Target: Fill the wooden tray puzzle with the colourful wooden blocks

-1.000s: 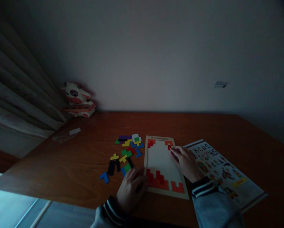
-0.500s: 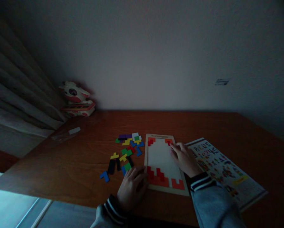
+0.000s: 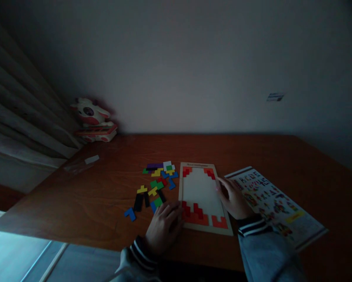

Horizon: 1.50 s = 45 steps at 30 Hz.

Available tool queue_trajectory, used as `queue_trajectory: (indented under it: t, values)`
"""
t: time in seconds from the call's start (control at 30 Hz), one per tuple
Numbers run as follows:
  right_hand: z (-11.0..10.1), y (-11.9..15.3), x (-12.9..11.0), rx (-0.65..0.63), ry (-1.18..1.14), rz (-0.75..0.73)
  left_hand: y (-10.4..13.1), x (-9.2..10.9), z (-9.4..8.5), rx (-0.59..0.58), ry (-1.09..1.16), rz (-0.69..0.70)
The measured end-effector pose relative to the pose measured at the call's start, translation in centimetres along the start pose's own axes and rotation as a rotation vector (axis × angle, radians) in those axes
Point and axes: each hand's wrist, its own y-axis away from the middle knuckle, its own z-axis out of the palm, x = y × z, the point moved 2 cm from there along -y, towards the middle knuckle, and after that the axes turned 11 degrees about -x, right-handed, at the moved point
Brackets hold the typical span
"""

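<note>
A wooden puzzle board point(image 3: 201, 192) lies in front of me, with red and orange pieces point(image 3: 195, 215) along its near edge and more in both far corners. My left hand point(image 3: 165, 227) rests at the board's near left side, its fingers curled; whether anything is under them is hidden. At the right edge of the board is my right hand point(image 3: 233, 197), thumb and forefinger apart, with no piece visible between them. Left of the board lie loose pieces in several colours, among them a blue one point(image 3: 130, 214) and black ones point(image 3: 138, 202).
A printed pattern sheet point(image 3: 282, 209) lies right of the board, partly behind my right hand. A cow-shaped toy point(image 3: 93, 119) stands at the table's far left by the curtain point(image 3: 23, 105). A small white strip point(image 3: 91, 159) lies nearer.
My right hand has drawn back rightward from the board's far right corner, and the red piece there now shows fully. My left hand has barely moved. The view has shifted slightly.
</note>
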Motion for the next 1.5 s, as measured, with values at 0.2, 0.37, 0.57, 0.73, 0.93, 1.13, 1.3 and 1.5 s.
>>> queue_trajectory:
  t: [0.2,0.37,0.57,0.73,0.93,1.13,1.3,1.5]
  values:
    - [-0.7,3.4,-1.6,-0.036,-0.011,-0.019,0.0,0.2,0.2,-0.003,-0.044,0.022]
    - [-1.1,5.2,-2.8,0.011,-0.028,-0.036,0.1,0.1,0.1,0.017,-0.067,0.050]
    - [-2.0,6.7,-5.5,0.026,-0.111,-0.194,0.1,0.7,-0.1,-0.076,-0.106,0.180]
    - [-2.0,7.3,-6.6,0.031,-0.085,-0.194,0.0,0.9,0.0,-0.005,-0.071,0.226]
    - [-2.0,7.5,-6.6,0.023,-0.063,-0.205,0.1,0.9,0.0,0.045,-0.070,0.228]
    - [-1.0,7.1,-8.9,-0.055,-0.021,-0.293,0.1,1.3,-0.1,0.036,-0.074,0.203]
    - [0.6,6.7,-11.2,-0.018,-0.030,-0.304,0.1,1.4,-0.1,0.036,-0.070,0.201]
    - [0.9,6.5,-11.5,-0.037,-0.097,-0.277,0.2,1.2,0.0,0.018,-0.065,0.186]
